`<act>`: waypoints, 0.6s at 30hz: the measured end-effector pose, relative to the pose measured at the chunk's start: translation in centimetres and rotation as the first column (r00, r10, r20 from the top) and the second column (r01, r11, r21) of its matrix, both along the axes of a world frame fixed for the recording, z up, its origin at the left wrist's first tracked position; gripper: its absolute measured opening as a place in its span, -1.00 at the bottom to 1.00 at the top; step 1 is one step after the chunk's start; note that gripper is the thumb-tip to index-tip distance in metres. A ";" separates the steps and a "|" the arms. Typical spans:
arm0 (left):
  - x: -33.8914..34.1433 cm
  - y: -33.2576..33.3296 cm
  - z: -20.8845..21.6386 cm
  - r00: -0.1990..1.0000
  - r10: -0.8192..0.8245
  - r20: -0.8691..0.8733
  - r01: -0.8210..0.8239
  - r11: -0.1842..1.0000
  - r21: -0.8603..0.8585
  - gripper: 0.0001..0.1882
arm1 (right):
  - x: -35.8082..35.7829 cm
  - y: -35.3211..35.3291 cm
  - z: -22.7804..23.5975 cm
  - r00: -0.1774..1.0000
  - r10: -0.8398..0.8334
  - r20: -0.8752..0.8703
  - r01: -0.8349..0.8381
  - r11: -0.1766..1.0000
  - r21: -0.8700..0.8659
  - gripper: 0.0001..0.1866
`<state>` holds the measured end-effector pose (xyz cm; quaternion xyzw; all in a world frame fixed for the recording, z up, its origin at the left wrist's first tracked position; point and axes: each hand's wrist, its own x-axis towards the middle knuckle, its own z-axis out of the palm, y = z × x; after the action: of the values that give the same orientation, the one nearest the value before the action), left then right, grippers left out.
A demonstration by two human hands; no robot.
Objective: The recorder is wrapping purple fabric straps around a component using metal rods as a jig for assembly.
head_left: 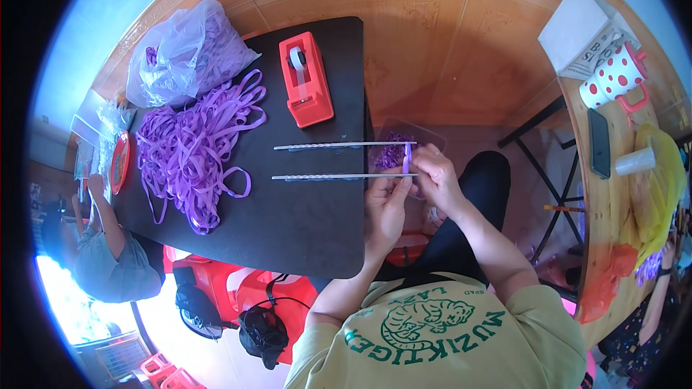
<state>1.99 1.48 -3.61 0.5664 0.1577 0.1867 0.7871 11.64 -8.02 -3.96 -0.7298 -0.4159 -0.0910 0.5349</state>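
Two slim metal rods (pixel 317 177), twisted like chopsticks, lie parallel on the black table (pixel 310 227) and jut past its right edge. A purple ribbon (pixel 408 159) spans the two rods near their tips. My left hand (pixel 388 210) is closed below the nearer rod, thumb and fingers pinching at the ribbon's lower end. My right hand (pixel 437 179) is closed just right of the rod tips, fingers bent against the ribbon; its fingertips are partly hidden. Beneath the rods, a clear plastic container (pixel 425 132) holds small purple ribbon pieces (pixel 393 153).
A heap of purple ribbon (pixel 194 151) lies on the table beside a filled plastic bag (pixel 184 54) and a red tape dispenser (pixel 308 81). At right, a wooden table (pixel 602 238) bears a phone (pixel 599 142) and dotted cup (pixel 609 78). Other people sit at far left and lower right.
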 end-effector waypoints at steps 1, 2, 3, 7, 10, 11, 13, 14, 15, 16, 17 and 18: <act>-0.1 -0.1 0.8 1.000 -0.001 0.001 0.001 1.000 -0.001 -0.77 | -0.8 -0.5 0.0 0.999 0.013 -0.043 -0.013 1.000 -0.007 -0.92; -0.3 -0.2 1.6 0.999 -0.031 -0.014 0.030 0.997 -0.069 -0.75 | -1.7 -0.9 0.2 0.996 0.028 -0.089 -0.029 0.999 -0.013 -0.91; -0.4 -0.1 1.9 0.998 -0.062 -0.028 0.057 0.989 -0.138 -0.73 | -2.8 -1.1 0.4 0.987 0.019 -0.161 -0.022 1.000 -0.017 -0.90; -1.3 0.3 1.7 0.983 -0.181 -0.035 0.172 0.971 -0.166 -0.71 | -4.5 -2.5 -0.5 0.968 0.082 -0.238 -0.092 0.995 -0.029 -0.86; -1.7 0.7 1.4 0.947 -0.312 -0.072 0.281 0.918 -0.280 -0.70 | -4.8 -3.4 -0.5 0.922 0.185 -0.339 -0.214 0.976 -0.050 -0.85; -1.9 0.7 1.3 0.946 -0.316 -0.072 0.271 0.894 -0.356 -0.74 | -4.9 -3.6 -0.3 0.922 0.186 -0.339 -0.216 0.975 -0.051 -0.85; -2.1 0.6 1.3 0.945 -0.318 -0.070 0.259 0.865 -0.430 -0.78 | -4.9 -4.0 0.5 0.916 0.219 -0.337 -0.272 0.955 -0.119 -0.82; -2.1 0.5 1.3 0.952 -0.299 -0.070 0.247 0.880 -0.406 -0.81 | -4.9 -4.1 0.7 0.916 0.220 -0.336 -0.273 0.954 -0.120 -0.82; -2.2 0.4 1.4 0.957 -0.280 -0.070 0.234 0.894 -0.382 -0.84 | -4.9 -4.2 0.8 0.939 0.152 -0.309 -0.199 0.972 -0.128 -0.81; -2.3 0.3 1.5 0.958 -0.280 -0.068 0.234 0.894 -0.382 -0.84 | -4.9 -4.3 1.0 0.956 0.081 -0.281 -0.123 0.983 -0.134 -0.79; -2.3 0.1 1.6 0.964 -0.255 -0.079 0.212 0.912 -0.351 -0.84 | -4.7 -4.3 1.1 0.957 0.081 -0.279 -0.123 0.983 -0.135 -0.79; -2.4 0.0 1.7 0.969 -0.230 -0.090 0.190 0.928 -0.319 -0.85 | -4.3 -4.3 1.3 0.918 0.040 -0.394 -0.058 0.998 -0.035 -0.78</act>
<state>-0.41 1.48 -1.89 0.4608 0.1725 0.0383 0.8697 7.35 -12.32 -2.66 -0.7347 -0.3202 0.0803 0.5927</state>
